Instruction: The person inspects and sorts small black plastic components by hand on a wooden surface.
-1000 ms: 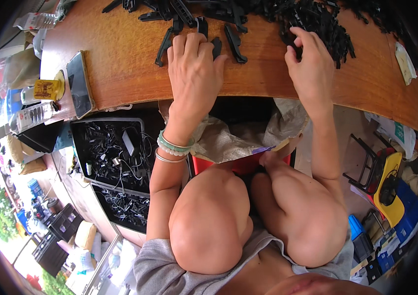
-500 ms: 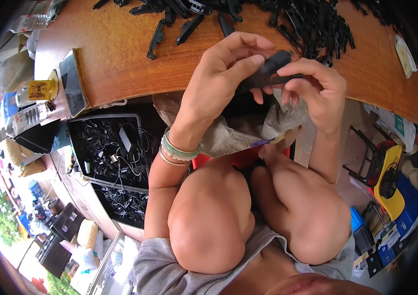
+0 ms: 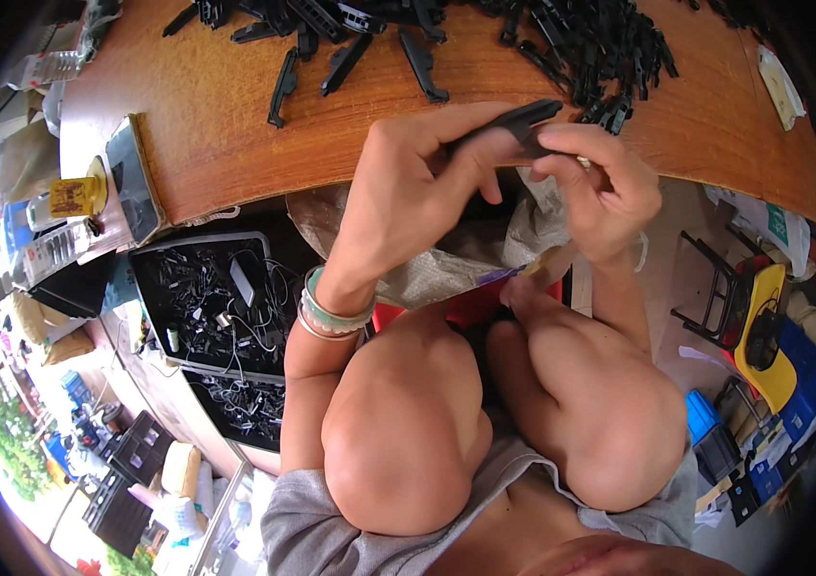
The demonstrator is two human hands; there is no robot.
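Note:
A long, narrow black plastic part [image 3: 527,116] is gripped in my left hand [image 3: 403,187], the thumb pressed along its near side. At the part's right end, the thumb and forefinger of my right hand [image 3: 609,182] are pinched together; what lies between these fingertips is too small to make out. Both hands are held over the mouth of a pale woven sack [image 3: 456,274], in front of the table edge. Similar black plastic parts [image 3: 283,86] lie scattered on the tabletop beyond my left hand.
The wooden table [image 3: 206,115] carries a dense heap of black parts [image 3: 600,53] at the far right. Black bins [image 3: 206,288] of small parts and cables stand at my left. A yellow stool [image 3: 768,336] is on the right. A dark flat slab [image 3: 134,178] lies at the table's left edge.
The black part has turned from a blurred, steep slant to a flatter angle in my left hand. My right fingers have moved left to its end. The whole view has shifted slightly.

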